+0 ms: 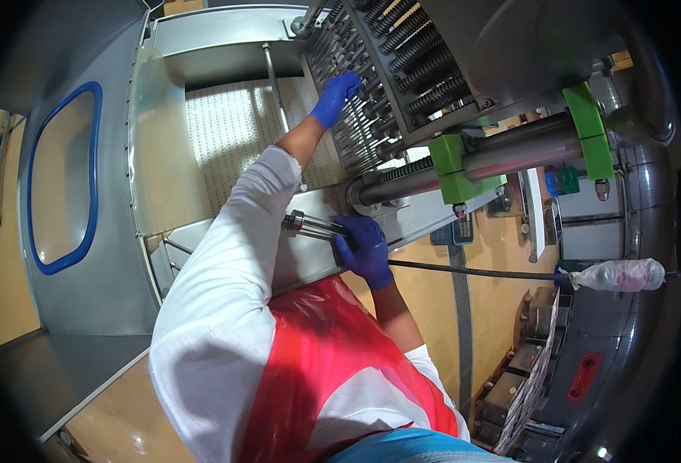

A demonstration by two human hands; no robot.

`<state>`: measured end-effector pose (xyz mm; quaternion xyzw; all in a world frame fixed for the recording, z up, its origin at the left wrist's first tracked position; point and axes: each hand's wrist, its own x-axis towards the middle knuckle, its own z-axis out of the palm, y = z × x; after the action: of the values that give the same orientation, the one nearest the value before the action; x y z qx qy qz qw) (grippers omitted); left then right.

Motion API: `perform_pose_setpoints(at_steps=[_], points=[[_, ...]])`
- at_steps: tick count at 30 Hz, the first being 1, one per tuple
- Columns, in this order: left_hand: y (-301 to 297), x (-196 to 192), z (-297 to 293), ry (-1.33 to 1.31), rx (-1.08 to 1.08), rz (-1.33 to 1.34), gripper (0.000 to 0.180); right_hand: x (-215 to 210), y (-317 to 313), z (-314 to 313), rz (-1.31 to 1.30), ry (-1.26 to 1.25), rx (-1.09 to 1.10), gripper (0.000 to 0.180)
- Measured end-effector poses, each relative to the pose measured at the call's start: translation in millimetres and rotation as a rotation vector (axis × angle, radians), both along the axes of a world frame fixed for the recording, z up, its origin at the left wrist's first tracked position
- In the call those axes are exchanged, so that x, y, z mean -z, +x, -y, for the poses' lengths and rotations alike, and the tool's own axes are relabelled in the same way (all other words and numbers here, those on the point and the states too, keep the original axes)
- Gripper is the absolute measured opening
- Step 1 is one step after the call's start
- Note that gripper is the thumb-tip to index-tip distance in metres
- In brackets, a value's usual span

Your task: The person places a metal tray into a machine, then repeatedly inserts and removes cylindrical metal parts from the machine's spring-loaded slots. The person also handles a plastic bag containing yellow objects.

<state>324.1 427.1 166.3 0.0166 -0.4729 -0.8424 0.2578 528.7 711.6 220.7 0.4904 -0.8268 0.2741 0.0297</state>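
My left hand, in a blue glove, reaches into the machine at the rows of thin metal needles under the spring-loaded head. Its fingers are closed at the needles' edge, and what lies between the fingertips is hidden. Close to my red apron, my right hand, also blue-gloved, is closed round a small bundle of slim metal needles. Their thicker ends point left, over the machine's steel edge. Dark coil springs line the head above the needle rows.
A perforated pale conveyor bed lies below, crossed by a steel rod. Right of the head runs a thick steel shaft with green blocks. A black cable leads to a plastic-wrapped object. A blue-framed window panel stands left.
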Motion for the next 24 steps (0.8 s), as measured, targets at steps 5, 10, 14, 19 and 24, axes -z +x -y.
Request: perform_pose_setpoints(at_steps=[5,10,14,19,24], points=[[7,-13,10,-0.379,-0.162,-0.047,0.026,-3,0,1,-0.018,0.019,-0.008,0.034],[15,-10,11,-0.619,-0.231,0.044,0.03,0,0,0,-0.006,0.002,-0.017,0.033],[17,29,27,-0.674,-0.129,0.045,0.038,-3,-4,8,-0.042,0.021,-0.036,0.034],[33,-11,15,-0.306,-0.013,0.144,0.051,0,1,-1,-0.017,0.019,-0.007,0.034],[22,4,19,-0.256,0.026,0.101,0.058,1,-1,1,-0.024,0.016,-0.028,0.035]])
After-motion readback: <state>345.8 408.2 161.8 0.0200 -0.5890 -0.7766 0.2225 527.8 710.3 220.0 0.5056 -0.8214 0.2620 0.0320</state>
